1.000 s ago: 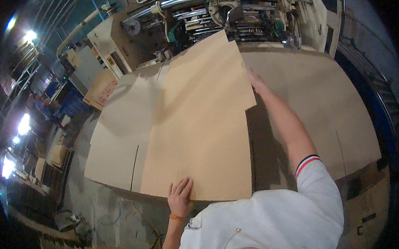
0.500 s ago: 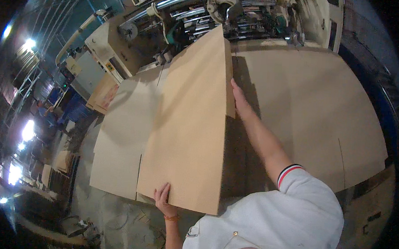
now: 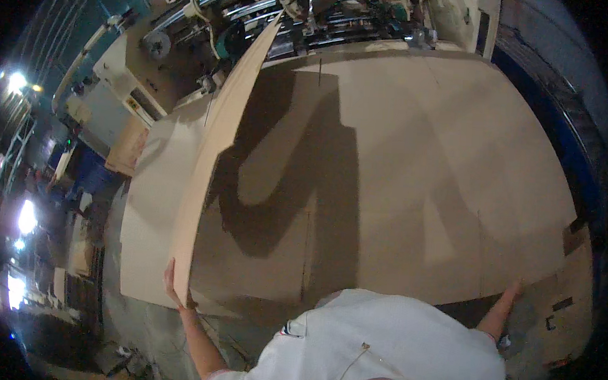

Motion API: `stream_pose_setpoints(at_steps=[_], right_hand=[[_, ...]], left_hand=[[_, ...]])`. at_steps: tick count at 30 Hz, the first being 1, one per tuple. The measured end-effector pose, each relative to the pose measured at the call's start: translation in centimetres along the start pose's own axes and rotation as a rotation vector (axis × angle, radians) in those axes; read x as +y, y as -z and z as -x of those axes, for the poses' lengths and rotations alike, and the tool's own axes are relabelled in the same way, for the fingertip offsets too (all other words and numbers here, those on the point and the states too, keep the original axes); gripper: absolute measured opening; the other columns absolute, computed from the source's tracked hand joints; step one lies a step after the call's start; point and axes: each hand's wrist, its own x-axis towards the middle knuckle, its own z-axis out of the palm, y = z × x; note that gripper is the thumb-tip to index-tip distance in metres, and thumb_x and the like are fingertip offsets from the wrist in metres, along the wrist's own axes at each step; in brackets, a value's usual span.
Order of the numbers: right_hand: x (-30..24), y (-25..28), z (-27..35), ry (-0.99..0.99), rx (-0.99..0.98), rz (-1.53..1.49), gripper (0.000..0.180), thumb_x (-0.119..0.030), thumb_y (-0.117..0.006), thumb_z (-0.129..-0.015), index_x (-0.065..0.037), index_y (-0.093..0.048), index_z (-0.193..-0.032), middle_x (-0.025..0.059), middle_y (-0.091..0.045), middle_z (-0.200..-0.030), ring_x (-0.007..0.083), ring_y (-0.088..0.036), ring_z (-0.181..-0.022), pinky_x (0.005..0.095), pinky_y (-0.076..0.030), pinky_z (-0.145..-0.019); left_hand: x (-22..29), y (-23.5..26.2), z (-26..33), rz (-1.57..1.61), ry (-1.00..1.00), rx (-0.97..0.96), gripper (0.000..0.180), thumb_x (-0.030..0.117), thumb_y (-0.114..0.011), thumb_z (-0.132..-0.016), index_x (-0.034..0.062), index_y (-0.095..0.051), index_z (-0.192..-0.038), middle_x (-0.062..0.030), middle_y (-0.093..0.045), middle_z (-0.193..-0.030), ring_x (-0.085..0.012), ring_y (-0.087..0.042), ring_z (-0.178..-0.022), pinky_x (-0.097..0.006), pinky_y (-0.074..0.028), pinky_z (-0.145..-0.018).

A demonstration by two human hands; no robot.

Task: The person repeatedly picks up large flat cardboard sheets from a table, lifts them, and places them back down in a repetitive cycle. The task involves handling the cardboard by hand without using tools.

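A raised brown cardboard panel [image 3: 213,161] stands nearly on edge, seen along its narrow side. My left hand [image 3: 172,283] is closed on its near lower end, fingers on the outer left face. To its right a wide flat cardboard sheet [image 3: 415,168] with slots and crease lines lies spread out, under the shadow of the panel and an arm. My right hand [image 3: 514,292] is at this sheet's near right edge; its fingers are small and blurred, so their grip is unclear. Left of the panel lies more pale flat cardboard [image 3: 153,203].
A machine with metal rollers [image 3: 258,9] runs along the far side, with a cream housing [image 3: 134,81] at its left. A blue rail [image 3: 561,141] borders the right. Beneath the near right corner sits a cardboard piece with cut-outs [image 3: 572,314]. Bundled cardboard [image 3: 127,146] stands at far left.
The panel has swung left from a broad slanted face to nearly edge-on. My left hand moved left with it. My right hand left the panel's far edge and came to the near right.
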Motion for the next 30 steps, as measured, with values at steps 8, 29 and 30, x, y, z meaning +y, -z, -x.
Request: stream_pose_setpoints(at_steps=[8,29,30], right_hand=[[4.3,3.5,-5.4,0.261,-0.222,-0.850,0.054,-0.035,-0.054,-0.092,-0.002,-0.047,-0.134,0.0111,-0.049,-0.135,0.0282,-0.046,-0.122,0.0458,-0.035,-0.104],[-16.9,-0.7,23.6,1.726,0.552,0.124,0.019,-0.003,-0.061,-0.084,-0.003,-0.070,-0.101,0.0092,-0.068,-0.082,0.0270,-0.061,-0.065,0.0336,-0.048,-0.058],[-17.9,-3.1,23.3,1.800,0.521,0.080,0.026,-0.001,-0.059,-0.083,-0.004,-0.069,-0.107,0.0086,-0.069,-0.090,0.0261,-0.061,-0.069,0.0340,-0.048,-0.061]], left_hand=[[-1.6,0.4,-1.4,0.093,0.166,-0.012,0.032,0.014,-0.054,-0.088,0.0019,-0.064,-0.117,-0.0138,-0.064,-0.114,-0.0248,-0.062,-0.103,-0.035,-0.049,-0.089],[5.6,-4.6,-4.0,0.039,-0.077,-0.027,0.044,0.039,-0.052,-0.092,0.0061,-0.064,-0.118,-0.0165,-0.065,-0.112,-0.0321,-0.064,-0.102,-0.039,-0.051,-0.087],[7.4,-5.5,-4.3,0.131,-0.140,-0.012,0.044,0.038,-0.052,-0.091,0.0073,-0.064,-0.120,-0.0158,-0.065,-0.113,-0.0324,-0.063,-0.103,-0.040,-0.051,-0.087]])
